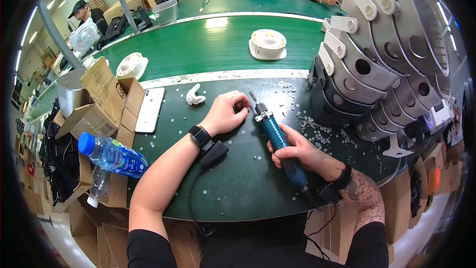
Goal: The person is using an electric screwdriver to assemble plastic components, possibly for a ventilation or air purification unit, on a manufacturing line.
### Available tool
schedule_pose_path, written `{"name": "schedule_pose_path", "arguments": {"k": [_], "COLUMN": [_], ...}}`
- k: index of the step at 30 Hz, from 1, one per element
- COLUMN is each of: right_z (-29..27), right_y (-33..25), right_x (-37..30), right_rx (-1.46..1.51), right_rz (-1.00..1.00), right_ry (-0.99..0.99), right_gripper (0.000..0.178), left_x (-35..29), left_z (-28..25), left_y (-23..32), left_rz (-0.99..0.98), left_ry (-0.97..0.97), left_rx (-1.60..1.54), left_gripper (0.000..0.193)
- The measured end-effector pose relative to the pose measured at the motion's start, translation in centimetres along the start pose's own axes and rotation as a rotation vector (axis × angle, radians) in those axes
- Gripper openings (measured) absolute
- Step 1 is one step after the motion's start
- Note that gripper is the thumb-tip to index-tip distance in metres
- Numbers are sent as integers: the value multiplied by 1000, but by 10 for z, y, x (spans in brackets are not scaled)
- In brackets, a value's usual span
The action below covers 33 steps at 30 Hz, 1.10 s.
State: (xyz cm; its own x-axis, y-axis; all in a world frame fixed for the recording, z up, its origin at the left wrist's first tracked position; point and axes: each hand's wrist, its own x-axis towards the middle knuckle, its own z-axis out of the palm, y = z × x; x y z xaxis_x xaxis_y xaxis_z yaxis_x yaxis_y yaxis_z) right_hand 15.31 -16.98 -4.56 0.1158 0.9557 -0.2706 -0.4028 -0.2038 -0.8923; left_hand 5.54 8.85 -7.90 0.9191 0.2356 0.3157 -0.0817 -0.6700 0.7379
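Electric screwdriver (275, 135) over green tabletop (238, 181) — small parts (322, 141) scattered — conveyor (198, 45) beyond

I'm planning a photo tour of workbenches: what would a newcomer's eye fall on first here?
Probably the tall stack of curved grey shells rising at the right. Next comes the blue power screwdriver held in the right grip over the dark green table, its bit beside the curled left grip. Beyond, a white rounded part sits on the bright green strip.
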Motion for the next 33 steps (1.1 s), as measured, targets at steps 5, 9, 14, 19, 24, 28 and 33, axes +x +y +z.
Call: {"name": "schedule_pose_path", "arguments": {"k": [5, 9, 14, 19, 24, 28, 33], "right_z": [-1, -2, -1, 1, -1, 0, 1], "right_y": [1, 2, 0, -1, 0, 0, 1], "right_x": [2, 1, 1, 1, 1, 2, 1], "right_rx": [19, 34, 24, 34, 17, 27, 28], "right_rz": [-11, -2, 2, 0, 0, 3, -11], "right_ry": [-18, -15, -12, -9, -18, -6, 12], "right_gripper": [70, 71, 71, 70, 69, 73, 77], "left_x": [-1, 0, 0, -1, 0, 0, 1], "left_z": [0, 1, 1, 0, 0, 0, 0], "left_y": [0, 0, -1, -1, -1, -1, 0], "left_rz": [10, 18, 21, 37, 24, 24, 23], "left_ry": [14, 16, 19, 24, 19, 25, 20], "left_rx": [-2, -19, -2, 11, 0, 0, -15], "left_gripper": [11, 10, 10, 11, 11, 11, 11]}}
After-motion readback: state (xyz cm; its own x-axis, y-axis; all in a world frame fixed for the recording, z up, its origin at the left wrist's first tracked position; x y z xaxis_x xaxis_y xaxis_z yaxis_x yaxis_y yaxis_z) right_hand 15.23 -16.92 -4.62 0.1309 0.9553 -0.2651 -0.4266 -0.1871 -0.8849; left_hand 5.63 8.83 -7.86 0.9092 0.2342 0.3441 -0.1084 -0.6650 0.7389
